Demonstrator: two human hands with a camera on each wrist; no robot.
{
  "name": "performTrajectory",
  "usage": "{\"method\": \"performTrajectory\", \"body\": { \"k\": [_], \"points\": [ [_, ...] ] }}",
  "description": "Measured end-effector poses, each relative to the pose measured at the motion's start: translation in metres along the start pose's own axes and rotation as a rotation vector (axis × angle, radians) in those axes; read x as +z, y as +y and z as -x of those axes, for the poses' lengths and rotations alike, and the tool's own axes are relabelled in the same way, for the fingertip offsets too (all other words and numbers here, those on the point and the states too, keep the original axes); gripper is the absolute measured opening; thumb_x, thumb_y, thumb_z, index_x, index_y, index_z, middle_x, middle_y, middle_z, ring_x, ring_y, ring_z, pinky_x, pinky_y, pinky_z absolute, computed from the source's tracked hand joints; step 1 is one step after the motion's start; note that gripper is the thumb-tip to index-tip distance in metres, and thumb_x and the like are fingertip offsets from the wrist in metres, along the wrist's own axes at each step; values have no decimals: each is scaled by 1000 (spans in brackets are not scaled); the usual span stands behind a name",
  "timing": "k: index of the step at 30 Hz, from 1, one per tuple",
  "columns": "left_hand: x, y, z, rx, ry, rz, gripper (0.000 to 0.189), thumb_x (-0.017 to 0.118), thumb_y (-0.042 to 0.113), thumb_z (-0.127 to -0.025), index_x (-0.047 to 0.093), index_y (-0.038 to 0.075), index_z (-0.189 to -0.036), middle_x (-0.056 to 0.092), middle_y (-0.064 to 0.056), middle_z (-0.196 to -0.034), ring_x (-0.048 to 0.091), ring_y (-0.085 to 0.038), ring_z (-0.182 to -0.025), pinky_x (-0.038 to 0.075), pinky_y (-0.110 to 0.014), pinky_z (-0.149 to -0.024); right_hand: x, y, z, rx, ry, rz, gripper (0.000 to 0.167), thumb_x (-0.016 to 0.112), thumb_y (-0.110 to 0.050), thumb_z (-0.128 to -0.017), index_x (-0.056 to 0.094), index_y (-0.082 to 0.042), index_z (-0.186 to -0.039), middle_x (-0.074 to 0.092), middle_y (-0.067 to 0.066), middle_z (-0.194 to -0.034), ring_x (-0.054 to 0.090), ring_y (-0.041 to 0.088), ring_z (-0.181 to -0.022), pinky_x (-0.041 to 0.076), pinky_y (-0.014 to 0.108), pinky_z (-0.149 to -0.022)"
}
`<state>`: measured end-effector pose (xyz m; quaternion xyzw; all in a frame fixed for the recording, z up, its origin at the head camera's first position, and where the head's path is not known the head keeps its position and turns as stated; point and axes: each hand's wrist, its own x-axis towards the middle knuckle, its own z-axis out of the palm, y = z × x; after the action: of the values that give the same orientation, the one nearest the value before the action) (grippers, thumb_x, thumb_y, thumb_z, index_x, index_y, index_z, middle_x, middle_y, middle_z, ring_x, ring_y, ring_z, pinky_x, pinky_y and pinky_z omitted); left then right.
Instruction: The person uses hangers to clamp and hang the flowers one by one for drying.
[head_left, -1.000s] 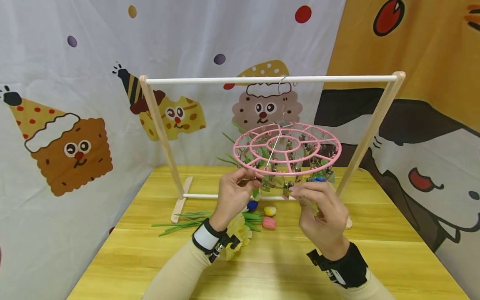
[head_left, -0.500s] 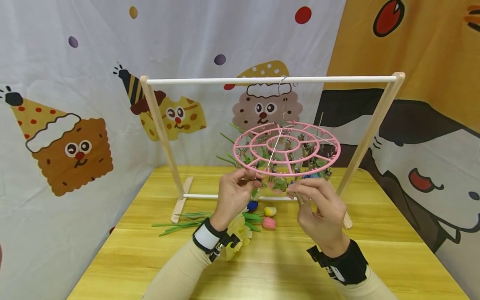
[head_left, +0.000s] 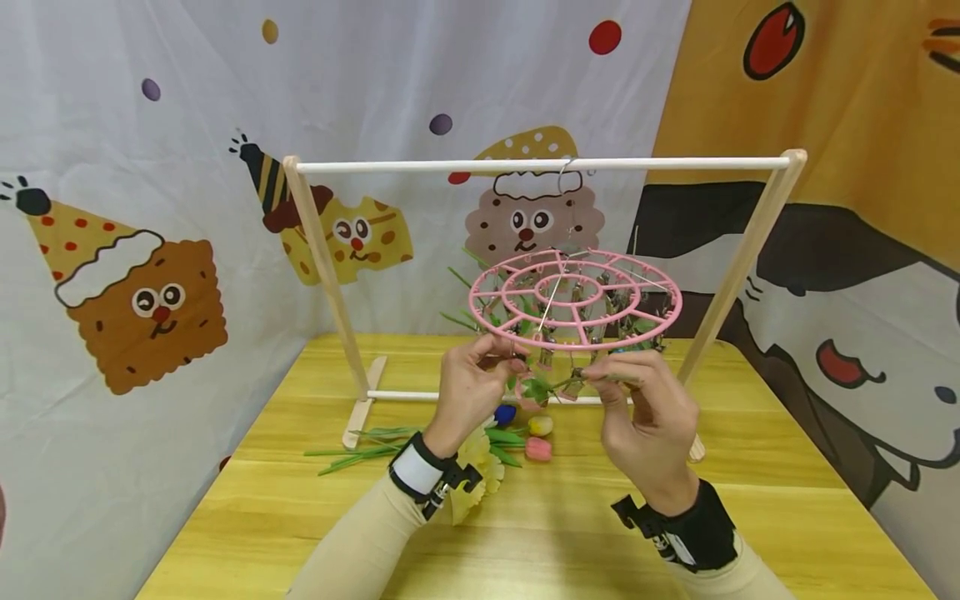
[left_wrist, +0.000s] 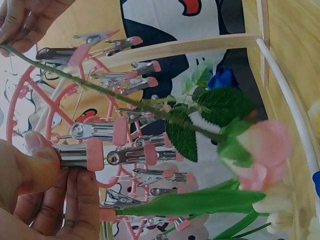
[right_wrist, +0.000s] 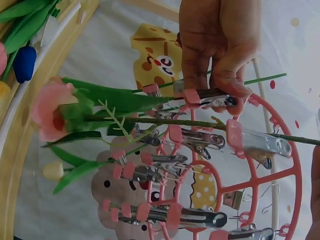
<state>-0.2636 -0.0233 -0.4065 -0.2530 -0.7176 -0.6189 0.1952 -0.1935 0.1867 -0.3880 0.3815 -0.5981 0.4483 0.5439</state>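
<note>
A pink ring-shaped clip hanger (head_left: 577, 346) hangs from the rack, with several metal clips below it. My left hand (head_left: 471, 383) pinches one pink-tipped clothes clip (left_wrist: 82, 156) between thumb and fingers at the hanger's near left side. My right hand (head_left: 647, 417) pinches the stem of a pink artificial rose (left_wrist: 265, 152). In the head view the rose's bloom hangs lower left of that hand, between both hands. In the right wrist view its stem passes in front of another metal clip (right_wrist: 257, 140); whether that clip grips it I cannot tell.
A wooden rack (head_left: 330, 267) with a white top bar (head_left: 435, 167) stands on the wood-grain table (head_left: 525, 550). Several artificial flowers lie below, including a pink tulip (head_left: 537, 450) and a big yellow bloom (head_left: 476, 471). A blue flower (left_wrist: 222, 79) hangs among the clips.
The rose's bloom has come lower and to the left, into plainer view between my hands. My left hand keeps its pinch on the clip, and my right hand has shifted only slightly.
</note>
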Motion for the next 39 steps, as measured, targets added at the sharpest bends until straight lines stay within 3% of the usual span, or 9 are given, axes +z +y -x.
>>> {"method": "performTrajectory", "body": {
  "k": [3, 10, 21, 32, 39],
  "points": [
    [1, -1, -1, -2, -5, 0, 27, 70, -13, -99, 88, 4, -106, 89, -14, -100, 87, -25, -88, 74, -39, -93, 0, 1, 2, 25, 7, -62, 5, 67, 22, -102, 71, 22, -99, 69, 33, -97, 79, 15, -102, 66, 14, -93],
    [3, -2, 2, -29, -23, 38, 25, 73, -13, -99, 89, 5, -107, 89, -16, -97, 88, -33, -87, 71, -27, -81, 2, 2, 9, 48, 7, -120, 3, 72, 23, -101, 71, 23, -105, 69, 33, -100, 79, 17, -108, 67, 19, -100],
    [2, 3, 4, -68, -47, 109, 17, 79, -11, -101, 88, 3, -106, 88, -19, -105, 85, -13, -92, 71, -26, -92, 9, 3, 9, 43, 107, -204, 14, 75, 18, -103, 65, 28, -100, 72, 30, -100, 82, 17, -103, 68, 19, -91],
    [1, 7, 4, -97, -37, 161, 6, 82, -6, -104, 86, -1, -105, 87, -25, -108, 80, -2, -92, 70, -22, -88, 9, 11, 21, 52, 82, -211, 14, 74, 20, -103, 64, 29, -101, 69, 32, -100, 84, 17, -106, 70, 21, -92],
    [-3, 7, 2, -171, -40, 254, 7, 81, -3, -107, 83, -9, -110, 87, -23, -108, 82, -6, -93, 72, -26, -92, 9, 17, 26, 57, 73, -202, 12, 73, 21, -103, 64, 28, -101, 68, 34, -98, 85, 17, -106, 71, 22, -91]
  ]
}}
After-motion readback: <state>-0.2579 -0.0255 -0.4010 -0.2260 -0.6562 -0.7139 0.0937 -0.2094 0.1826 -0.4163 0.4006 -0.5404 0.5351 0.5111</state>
